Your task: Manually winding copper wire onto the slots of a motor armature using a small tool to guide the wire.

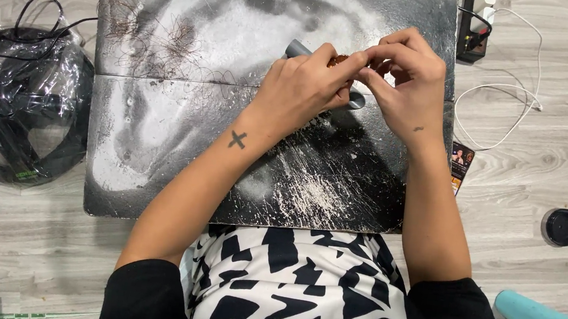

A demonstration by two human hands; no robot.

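Mostly hidden, a small brown thing (pixel 339 60) (unclear what) is pinched by both hands' fingertips (pixel 357 65), covering a grey tube (pixel 297 48).

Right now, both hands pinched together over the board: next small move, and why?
Probably ease the left hand and right hand a little apart. Their fingertips meet on something small and brownish that they mostly hide, with a grey tube poking out behind the left hand. What they pinch can't be made out, so this is a guess. The dusty black board lies below them.
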